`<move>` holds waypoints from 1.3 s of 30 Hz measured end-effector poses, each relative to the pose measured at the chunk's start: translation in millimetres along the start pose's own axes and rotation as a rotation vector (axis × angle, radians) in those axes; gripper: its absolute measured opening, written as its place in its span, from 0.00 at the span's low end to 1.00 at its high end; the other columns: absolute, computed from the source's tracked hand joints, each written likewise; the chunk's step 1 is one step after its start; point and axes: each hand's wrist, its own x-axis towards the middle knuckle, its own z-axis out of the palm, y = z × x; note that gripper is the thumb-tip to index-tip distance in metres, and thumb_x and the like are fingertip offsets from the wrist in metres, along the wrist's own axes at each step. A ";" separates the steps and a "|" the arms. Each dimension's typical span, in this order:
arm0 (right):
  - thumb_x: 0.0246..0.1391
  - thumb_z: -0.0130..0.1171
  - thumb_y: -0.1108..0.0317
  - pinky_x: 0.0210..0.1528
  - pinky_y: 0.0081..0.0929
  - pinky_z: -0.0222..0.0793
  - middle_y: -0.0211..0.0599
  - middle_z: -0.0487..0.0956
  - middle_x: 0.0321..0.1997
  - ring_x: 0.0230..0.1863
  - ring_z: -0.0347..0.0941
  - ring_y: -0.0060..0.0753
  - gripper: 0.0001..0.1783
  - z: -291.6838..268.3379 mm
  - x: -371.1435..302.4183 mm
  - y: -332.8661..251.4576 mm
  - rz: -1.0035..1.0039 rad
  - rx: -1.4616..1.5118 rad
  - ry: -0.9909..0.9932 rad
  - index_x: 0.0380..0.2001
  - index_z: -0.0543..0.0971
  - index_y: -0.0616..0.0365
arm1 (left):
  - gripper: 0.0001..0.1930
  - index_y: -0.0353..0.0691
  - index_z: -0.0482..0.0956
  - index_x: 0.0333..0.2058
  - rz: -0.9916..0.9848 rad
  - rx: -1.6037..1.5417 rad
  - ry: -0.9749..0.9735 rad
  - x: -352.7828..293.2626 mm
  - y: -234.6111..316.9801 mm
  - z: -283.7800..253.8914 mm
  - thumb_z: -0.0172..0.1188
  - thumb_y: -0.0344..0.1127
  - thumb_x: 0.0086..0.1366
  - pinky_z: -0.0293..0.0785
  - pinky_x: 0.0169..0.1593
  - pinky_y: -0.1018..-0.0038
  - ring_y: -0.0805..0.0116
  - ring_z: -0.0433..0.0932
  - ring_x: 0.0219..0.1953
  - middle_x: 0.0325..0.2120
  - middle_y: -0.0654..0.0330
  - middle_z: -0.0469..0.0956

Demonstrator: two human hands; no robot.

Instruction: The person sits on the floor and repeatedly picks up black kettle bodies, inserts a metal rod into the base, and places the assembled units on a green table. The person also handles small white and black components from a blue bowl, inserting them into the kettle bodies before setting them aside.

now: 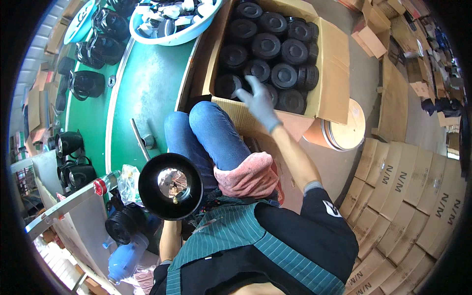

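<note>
A black round vessel [170, 209] with a shiny, mirror-like inside faces up beside my lap. My left forearm [170, 238] reaches up under it and the vessel rests in that hand, whose fingers are hidden behind it. My right hand [261, 104], in a grey glove, is over the near edge of an open cardboard box [336, 59]. Its fingers are spread, with nothing held between them. Layers of black round ribbed parts [266, 46] fill the box, and my fingertips are nearest to those at its near left corner.
A green table [160, 73] at left bears a blue basin [182, 37] of small parts and several black jugs [87, 84]. A metal rod-like tool [139, 137] stands at its near end. A pink cloth [248, 177] covers my thigh. Stacked cartons [393, 196] and a round drum [351, 128] stand right.
</note>
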 end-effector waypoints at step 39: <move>0.31 0.90 0.53 0.78 0.50 0.62 0.59 0.64 0.78 0.77 0.64 0.64 0.70 -64.5 -128.7 -216.6 -0.679 0.138 -0.716 0.79 0.64 0.53 | 0.38 0.32 0.75 0.65 -0.258 -1.318 -0.182 16.5 -58.5 -49.1 0.44 0.65 0.81 0.79 0.65 0.55 0.55 0.82 0.58 0.61 0.47 0.81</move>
